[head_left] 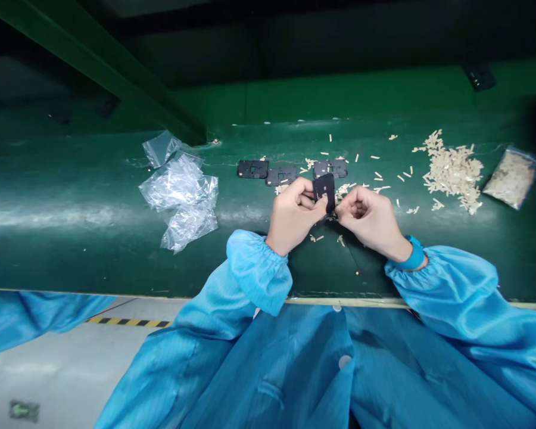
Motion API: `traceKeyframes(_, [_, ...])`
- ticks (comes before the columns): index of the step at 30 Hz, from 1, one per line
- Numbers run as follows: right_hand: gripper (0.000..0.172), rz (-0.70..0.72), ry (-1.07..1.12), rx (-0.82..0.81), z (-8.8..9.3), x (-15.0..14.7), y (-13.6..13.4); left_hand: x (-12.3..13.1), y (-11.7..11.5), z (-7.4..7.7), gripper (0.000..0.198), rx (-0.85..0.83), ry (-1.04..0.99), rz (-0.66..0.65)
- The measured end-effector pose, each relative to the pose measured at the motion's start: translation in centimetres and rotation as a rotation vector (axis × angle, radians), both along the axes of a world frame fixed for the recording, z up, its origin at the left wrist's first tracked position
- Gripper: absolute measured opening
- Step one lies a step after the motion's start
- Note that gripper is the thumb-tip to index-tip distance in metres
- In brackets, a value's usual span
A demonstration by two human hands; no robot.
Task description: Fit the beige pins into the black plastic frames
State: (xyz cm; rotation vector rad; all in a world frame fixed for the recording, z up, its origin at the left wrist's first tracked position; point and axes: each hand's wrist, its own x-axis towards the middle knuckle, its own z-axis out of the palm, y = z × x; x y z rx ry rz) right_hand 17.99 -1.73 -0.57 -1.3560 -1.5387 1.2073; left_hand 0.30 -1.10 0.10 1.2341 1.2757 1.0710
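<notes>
1. Black plastic bracket [324,189]: raised just above the green table [84,250], pinched at its lower edges by the left hand [293,217] and right hand [361,217], fingers curled
2. Handling, judged: light, thin, fairly stiff; take by the outer edges
3. Three similar brackets [252,169] lie flat beyond; beige slivers [451,171] scattered rightward

A: What stands in the way of the right hand [366,217], if it goes to the right?

B: Many small beige pieces [453,173] lie there on the table [71,250], and behind them a small clear bag [512,177].

A: And forward?

B: Black frames [281,176] lie just ahead of the left hand [292,214].

A: On the left side?

B: Crumpled clear plastic bags [178,190], well apart from the hands.
</notes>
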Motion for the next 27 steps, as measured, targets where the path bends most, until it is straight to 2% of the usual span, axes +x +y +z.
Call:
traceKeyframes(16, [0.007,0.003,0.052,-0.057,0.07,0.11,0.13,-0.09,0.21,-0.24,0.010,-0.029,-0.072,-0.027])
traceKeyframes(27, [0.009,0.008,0.111,-0.102,-0.07,0.48,0.39,-0.32,0.41,0.05,0.016,-0.081,-0.116,-0.047])
